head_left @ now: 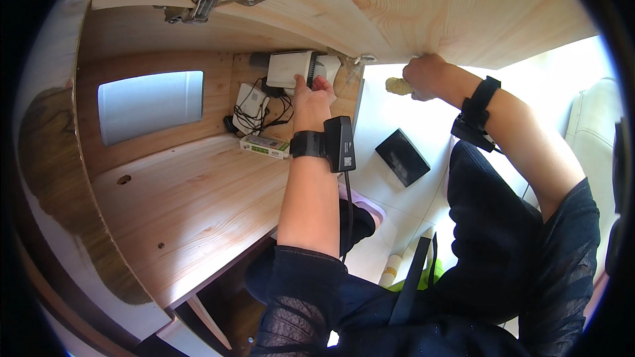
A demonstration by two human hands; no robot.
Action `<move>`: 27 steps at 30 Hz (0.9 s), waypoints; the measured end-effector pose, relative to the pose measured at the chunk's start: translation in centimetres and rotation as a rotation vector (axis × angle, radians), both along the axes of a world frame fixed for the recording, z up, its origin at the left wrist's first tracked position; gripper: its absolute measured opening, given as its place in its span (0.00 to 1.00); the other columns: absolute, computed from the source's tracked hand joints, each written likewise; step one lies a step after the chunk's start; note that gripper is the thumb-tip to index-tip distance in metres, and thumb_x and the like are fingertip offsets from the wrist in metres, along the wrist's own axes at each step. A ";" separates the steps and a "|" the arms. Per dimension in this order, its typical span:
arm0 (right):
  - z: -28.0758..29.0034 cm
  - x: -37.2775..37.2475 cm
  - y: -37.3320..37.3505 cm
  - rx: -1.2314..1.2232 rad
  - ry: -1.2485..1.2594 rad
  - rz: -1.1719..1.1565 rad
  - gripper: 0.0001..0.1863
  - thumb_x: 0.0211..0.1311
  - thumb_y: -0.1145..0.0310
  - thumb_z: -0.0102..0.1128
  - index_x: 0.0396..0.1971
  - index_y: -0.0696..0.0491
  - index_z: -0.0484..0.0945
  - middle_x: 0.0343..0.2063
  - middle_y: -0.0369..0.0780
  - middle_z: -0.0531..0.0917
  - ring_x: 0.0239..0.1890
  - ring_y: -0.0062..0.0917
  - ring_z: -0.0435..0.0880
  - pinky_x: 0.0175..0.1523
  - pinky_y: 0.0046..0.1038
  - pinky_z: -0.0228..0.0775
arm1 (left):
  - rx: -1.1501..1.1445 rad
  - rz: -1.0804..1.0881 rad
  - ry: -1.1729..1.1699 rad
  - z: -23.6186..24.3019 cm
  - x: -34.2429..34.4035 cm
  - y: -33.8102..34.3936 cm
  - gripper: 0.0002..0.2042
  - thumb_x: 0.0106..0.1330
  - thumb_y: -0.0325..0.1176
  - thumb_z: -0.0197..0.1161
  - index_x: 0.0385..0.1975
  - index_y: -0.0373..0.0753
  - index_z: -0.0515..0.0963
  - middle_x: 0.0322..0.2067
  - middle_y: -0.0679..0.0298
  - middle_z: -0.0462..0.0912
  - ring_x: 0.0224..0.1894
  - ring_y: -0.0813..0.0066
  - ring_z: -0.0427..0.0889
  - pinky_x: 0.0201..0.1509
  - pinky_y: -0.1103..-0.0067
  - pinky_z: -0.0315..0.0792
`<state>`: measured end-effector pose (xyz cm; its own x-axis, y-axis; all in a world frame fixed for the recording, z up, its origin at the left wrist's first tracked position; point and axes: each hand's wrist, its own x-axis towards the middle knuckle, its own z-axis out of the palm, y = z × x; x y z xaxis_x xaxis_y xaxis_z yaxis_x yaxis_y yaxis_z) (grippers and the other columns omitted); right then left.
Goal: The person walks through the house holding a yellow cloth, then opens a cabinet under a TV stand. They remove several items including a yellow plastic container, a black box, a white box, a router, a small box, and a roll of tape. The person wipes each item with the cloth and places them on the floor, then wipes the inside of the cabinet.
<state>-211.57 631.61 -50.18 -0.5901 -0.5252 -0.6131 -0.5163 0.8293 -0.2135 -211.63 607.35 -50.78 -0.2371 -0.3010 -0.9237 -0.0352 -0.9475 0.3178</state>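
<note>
Inside the wooden cabinet, my left hand (312, 96) reaches to the far right corner. Its fingers and thumb close on the lower edge of a white box-shaped device (288, 69) with a dark slotted side. My right hand (426, 77) is closed, outside the cabinet beneath the edge of the wooden door (423, 6). From it sticks out a crumpled yellowish cloth or sponge (397, 86). A second white device (251, 110) leans near the back wall, tangled in black cables (259, 121). In front of it lies a small white-and-green carton (264, 147).
A metal hinge (205, 1) is fixed on the wood overhead. The cabinet's back has a rectangular cutout (152, 107), and its floor board (192, 192) has small holes. On the tiles lies a black rectangular box (403, 157). A pale sofa (589, 119) stands at right.
</note>
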 end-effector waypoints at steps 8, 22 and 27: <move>-0.2 0.9 0.7 -0.045 -0.096 -0.041 0.15 0.47 0.62 0.65 0.35 0.54 0.83 0.29 0.42 0.85 0.34 0.34 0.85 0.39 0.33 0.76 | -0.110 -0.094 0.051 -0.1 0.4 -1.1 0.19 0.61 0.44 0.66 0.35 0.33 0.71 0.28 0.61 0.75 0.30 0.69 0.76 0.33 0.77 0.77; 7.9 3.1 3.9 -0.296 -0.414 -0.179 0.26 0.51 0.52 0.67 0.44 0.55 0.80 0.36 0.41 0.84 0.38 0.32 0.82 0.46 0.30 0.73 | -0.312 -0.335 0.598 7.7 13.9 4.6 0.19 0.67 0.32 0.56 0.53 0.27 0.65 0.49 0.53 0.74 0.52 0.68 0.74 0.58 0.77 0.74; 16.4 5.8 7.5 -0.651 -0.336 -0.269 0.30 0.52 0.46 0.64 0.45 0.58 0.78 0.31 0.41 0.83 0.33 0.31 0.81 0.45 0.30 0.74 | -0.133 -0.653 0.763 11.5 21.3 5.1 0.22 0.68 0.31 0.55 0.59 0.31 0.62 0.54 0.55 0.72 0.56 0.66 0.73 0.60 0.74 0.73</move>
<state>-205.75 639.16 -33.78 -0.5856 -0.7058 -0.3986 -0.1367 0.5707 -0.8097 -190.31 612.42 -39.31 -0.9049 0.0089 -0.4256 -0.2773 -0.7710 0.5733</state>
